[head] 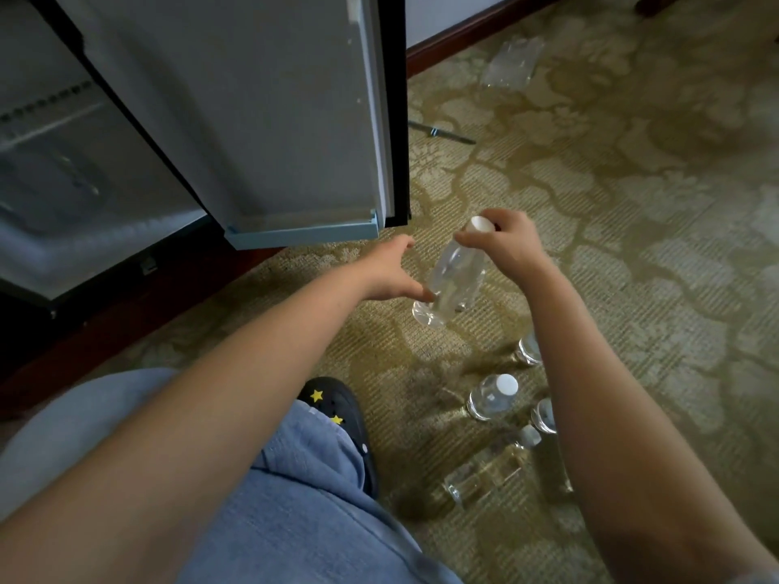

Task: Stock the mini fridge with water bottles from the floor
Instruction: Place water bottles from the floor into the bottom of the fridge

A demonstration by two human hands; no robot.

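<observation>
Head view is taken up mostly by an olive-and-cream patterned carpet [632, 255], on which the loose items lie. At upper left, a black mini fridge [84, 196] is seen with its grey-lined door [253, 99] swung open. A pale blue shelf rail [303, 237] runs along the door's lower edge. A blue denim trouser leg [316, 499] and a black clog with yellow stars [337, 408] are seen at bottom centre.

One clear plastic water bottle with a white screw cap [455, 276] is held above the carpet, just beside the door's lower corner. It is tilted, cap uppermost and base towards the lower left. Its body is transparent, and water is visible inside.

The bottle is gripped at the neck, just under the cap, by the curled fingers of the right hand [506, 242]. The left hand [392, 271] is spread, with its thumb touching the bottle's lower body.

Near the right forearm, an upright capped bottle [493, 398] stands on the carpet and a bottle lying on its side [484, 474] rests close by. Two further bottles [529, 349] are partly hidden by the arm.

A crumpled clear plastic wrap [512, 63] lies near the dark wooden skirting board [463, 31]. A thin dark rod [442, 134] lies beyond the door.
</observation>
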